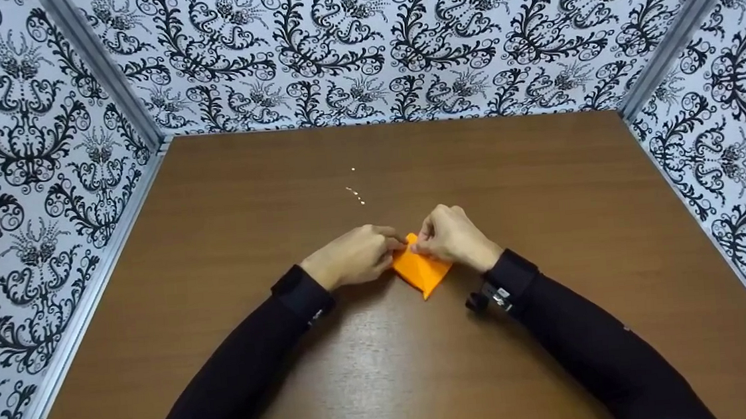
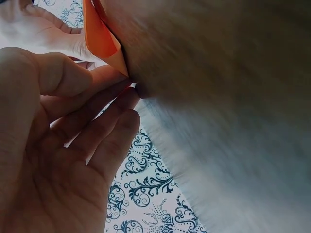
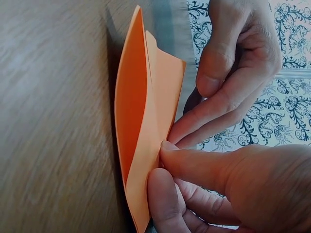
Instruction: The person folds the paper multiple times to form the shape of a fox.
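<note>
A folded piece of orange paper [image 1: 423, 273] lies on the table in the head view, one pointed corner towards me. With thumb and forefinger my right hand [image 1: 456, 237] pinches a fold near its far end; the right wrist view shows the paper [image 3: 163, 87] with its layers gaping apart. On the left side, my left hand [image 1: 358, 256] touches the paper's edge with extended fingertips. The left wrist view has the left hand's fingers [image 2: 104, 128] fairly straight, the forefinger against the paper [image 2: 102, 41] and the thumb apart from it.
Small white specks [image 1: 356, 194] are on the brown wooden table [image 1: 264, 178], beyond the hands. Patterned black-and-white walls [image 1: 360, 44] with metal corner posts [image 1: 102, 64] enclose the table at the back and both sides. A small black device [image 1: 480, 301] hangs at the right wrist.
</note>
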`<state>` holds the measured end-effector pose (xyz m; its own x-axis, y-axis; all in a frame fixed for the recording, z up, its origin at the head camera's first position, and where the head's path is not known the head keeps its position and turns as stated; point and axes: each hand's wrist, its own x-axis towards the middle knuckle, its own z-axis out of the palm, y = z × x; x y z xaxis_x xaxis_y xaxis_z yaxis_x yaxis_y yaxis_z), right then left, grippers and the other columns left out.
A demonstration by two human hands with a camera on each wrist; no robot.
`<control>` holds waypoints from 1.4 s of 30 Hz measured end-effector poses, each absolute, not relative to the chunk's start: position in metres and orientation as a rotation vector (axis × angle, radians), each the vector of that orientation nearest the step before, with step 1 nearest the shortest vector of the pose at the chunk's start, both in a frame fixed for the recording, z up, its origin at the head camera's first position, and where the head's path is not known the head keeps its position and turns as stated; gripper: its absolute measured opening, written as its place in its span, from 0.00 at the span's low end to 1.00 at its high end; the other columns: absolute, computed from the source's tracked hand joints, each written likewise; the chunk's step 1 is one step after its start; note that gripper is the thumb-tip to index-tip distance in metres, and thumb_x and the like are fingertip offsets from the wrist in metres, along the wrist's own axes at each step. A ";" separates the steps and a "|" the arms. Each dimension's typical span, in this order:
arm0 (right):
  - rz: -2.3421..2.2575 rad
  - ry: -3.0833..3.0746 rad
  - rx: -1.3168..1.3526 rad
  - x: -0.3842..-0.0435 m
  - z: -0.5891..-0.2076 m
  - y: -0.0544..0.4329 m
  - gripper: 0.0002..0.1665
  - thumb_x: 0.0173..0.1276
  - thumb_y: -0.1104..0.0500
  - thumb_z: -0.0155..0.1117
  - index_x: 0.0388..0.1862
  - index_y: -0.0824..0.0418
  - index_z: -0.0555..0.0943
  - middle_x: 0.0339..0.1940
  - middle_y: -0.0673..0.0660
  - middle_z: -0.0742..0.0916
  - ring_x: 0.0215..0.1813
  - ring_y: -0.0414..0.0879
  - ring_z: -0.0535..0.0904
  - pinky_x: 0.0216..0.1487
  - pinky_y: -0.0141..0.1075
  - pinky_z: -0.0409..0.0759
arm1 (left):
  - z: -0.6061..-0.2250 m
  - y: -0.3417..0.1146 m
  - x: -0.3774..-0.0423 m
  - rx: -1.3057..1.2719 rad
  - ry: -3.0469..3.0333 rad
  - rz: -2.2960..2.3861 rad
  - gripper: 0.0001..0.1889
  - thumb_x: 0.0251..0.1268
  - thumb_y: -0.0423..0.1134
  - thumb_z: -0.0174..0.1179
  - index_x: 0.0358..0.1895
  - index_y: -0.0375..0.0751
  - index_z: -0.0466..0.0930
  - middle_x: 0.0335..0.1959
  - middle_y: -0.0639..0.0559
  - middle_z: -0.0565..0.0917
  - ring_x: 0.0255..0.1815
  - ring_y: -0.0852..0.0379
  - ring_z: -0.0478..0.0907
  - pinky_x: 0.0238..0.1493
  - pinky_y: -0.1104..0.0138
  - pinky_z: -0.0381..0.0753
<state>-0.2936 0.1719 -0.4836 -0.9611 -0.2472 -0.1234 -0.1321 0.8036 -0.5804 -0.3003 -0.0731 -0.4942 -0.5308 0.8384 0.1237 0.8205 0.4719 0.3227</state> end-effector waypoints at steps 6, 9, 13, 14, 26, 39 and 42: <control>-0.860 2.788 -0.253 -0.294 -0.482 0.170 0.12 0.78 0.54 0.87 0.35 0.59 0.97 0.32 0.55 0.97 0.28 0.41 0.88 0.30 0.27 0.82 | -0.496 -0.078 -0.296 1.498 2.651 0.578 0.15 0.87 0.30 0.63 0.65 0.33 0.95 0.57 0.39 0.95 0.53 0.46 0.95 0.60 0.55 0.97; -0.864 2.787 -0.244 -0.293 -0.483 0.170 0.11 0.78 0.55 0.86 0.35 0.59 0.97 0.33 0.56 0.97 0.28 0.41 0.88 0.30 0.27 0.83 | -0.496 -0.079 -0.295 1.479 2.657 0.578 0.15 0.86 0.30 0.63 0.65 0.33 0.95 0.56 0.40 0.96 0.53 0.46 0.95 0.60 0.55 0.97; -0.877 2.787 -0.238 -0.292 -0.483 0.171 0.11 0.77 0.55 0.87 0.35 0.59 0.97 0.33 0.56 0.97 0.28 0.42 0.88 0.30 0.27 0.82 | -0.495 -0.080 -0.292 1.477 2.656 0.570 0.16 0.86 0.30 0.63 0.65 0.33 0.95 0.56 0.40 0.96 0.55 0.46 0.96 0.61 0.55 0.98; -0.879 2.787 -0.237 -0.292 -0.483 0.171 0.11 0.77 0.55 0.87 0.35 0.59 0.97 0.33 0.56 0.97 0.28 0.42 0.87 0.30 0.27 0.82 | -0.495 -0.080 -0.291 1.477 2.656 0.569 0.16 0.86 0.30 0.63 0.65 0.33 0.95 0.57 0.40 0.96 0.55 0.46 0.96 0.61 0.55 0.98; -0.891 2.791 -0.256 -0.292 -0.484 0.171 0.12 0.77 0.56 0.87 0.33 0.59 0.96 0.32 0.55 0.96 0.29 0.42 0.86 0.30 0.28 0.81 | -0.496 -0.086 -0.280 1.463 2.667 0.563 0.15 0.87 0.30 0.63 0.66 0.34 0.95 0.58 0.40 0.96 0.58 0.46 0.97 0.64 0.56 0.97; -0.906 2.802 -0.295 -0.292 -0.484 0.173 0.12 0.77 0.55 0.87 0.33 0.60 0.97 0.29 0.55 0.96 0.26 0.41 0.85 0.27 0.28 0.80 | -0.495 -0.097 -0.264 1.445 2.699 0.542 0.17 0.85 0.28 0.63 0.68 0.35 0.94 0.66 0.39 0.96 0.61 0.45 0.97 0.64 0.55 0.97; -0.907 2.796 -0.280 -0.292 -0.484 0.172 0.12 0.77 0.55 0.87 0.34 0.60 0.98 0.31 0.56 0.96 0.27 0.42 0.86 0.28 0.28 0.81 | -0.494 -0.100 -0.260 1.443 2.707 0.540 0.18 0.85 0.28 0.63 0.68 0.34 0.94 0.67 0.38 0.95 0.59 0.46 0.97 0.60 0.56 0.97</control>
<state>-0.2915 0.1721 -0.4837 -0.9644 -0.2358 -0.1198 -0.1206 0.7952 -0.5942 -0.2598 -0.1002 -0.4943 -0.5703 0.8099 0.1372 0.8006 0.5107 0.3134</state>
